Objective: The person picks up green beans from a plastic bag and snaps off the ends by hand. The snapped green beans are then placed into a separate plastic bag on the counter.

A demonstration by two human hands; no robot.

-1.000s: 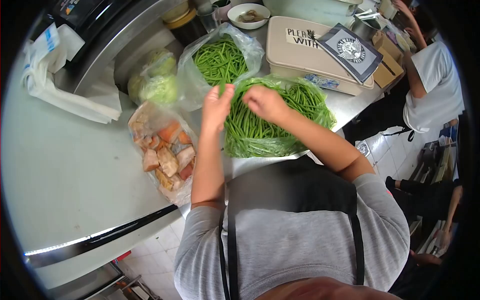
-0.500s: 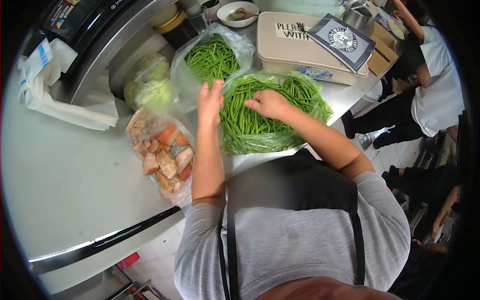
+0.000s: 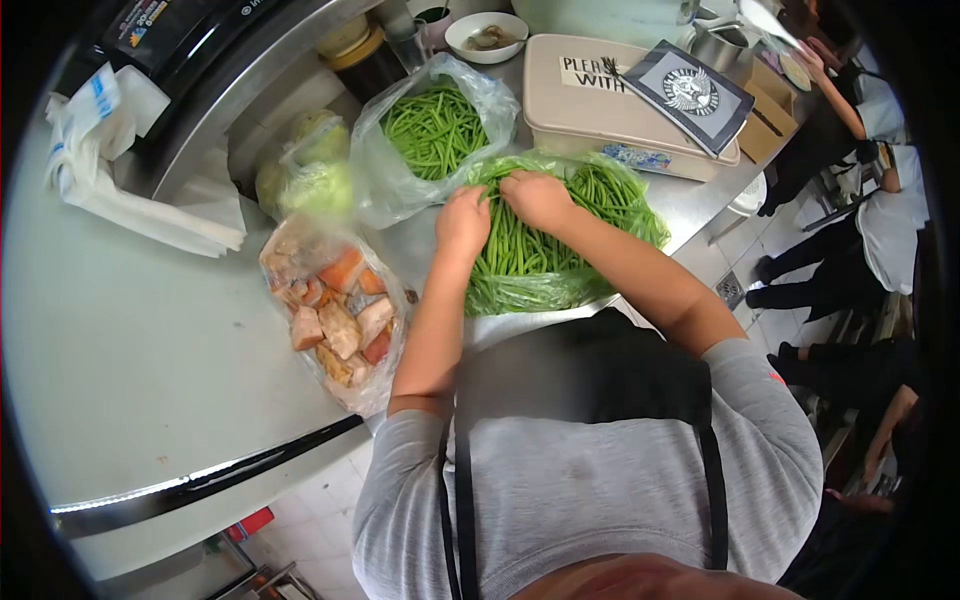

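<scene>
My left hand (image 3: 463,225) is at the left edge of a heap of long green beans (image 3: 522,248), its fingers curled in a pinch around beans. Close beside it, my right hand (image 3: 538,202) reaches into the top of the heap with fingers bent onto the beans; the fingertips are partly hidden. This heap lies on an opened green-tinted plastic bag (image 3: 540,295). Just beyond my left hand stands a clear plastic bag (image 3: 378,195) with its mouth open, holding more green beans (image 3: 435,130).
Left lie a bag of orange and tan chunks (image 3: 340,328) and a bagged pale green vegetable (image 3: 318,185). Behind are a white bowl (image 3: 487,38) and a beige lidded box (image 3: 570,110) with a black booklet (image 3: 690,95) on top. People (image 3: 890,225) stand at right.
My left hand has moved from the rim of the clear bag rightward and down to the heap. My right hand has shifted slightly toward the heap's far side. People at right have moved.
</scene>
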